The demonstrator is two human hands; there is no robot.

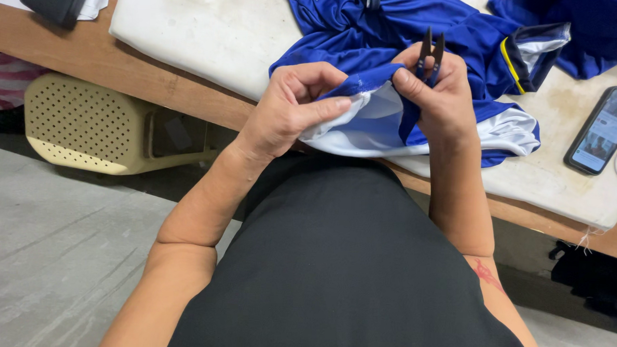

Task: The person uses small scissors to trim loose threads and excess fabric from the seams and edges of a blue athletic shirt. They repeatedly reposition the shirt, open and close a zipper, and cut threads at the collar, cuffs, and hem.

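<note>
The worktop [190, 32], padded in white with a wooden edge, carries a blue garment [388, 32] bunched across it, its white-lined hem pulled toward the person. The left hand [290, 108] is closed in a pinch on the hem's blue edge, thumb over the white lining. The right hand [441, 89] is curled shut around small black thread snips [430, 54], blades pointing up and away, while its fingertips also grip the fabric. For a clean trim, I judge the hem should be held taut between both hands and only the loose thread fed between the blades, clear of the cloth. A phone [603, 129] lies at the right, well apart
</note>
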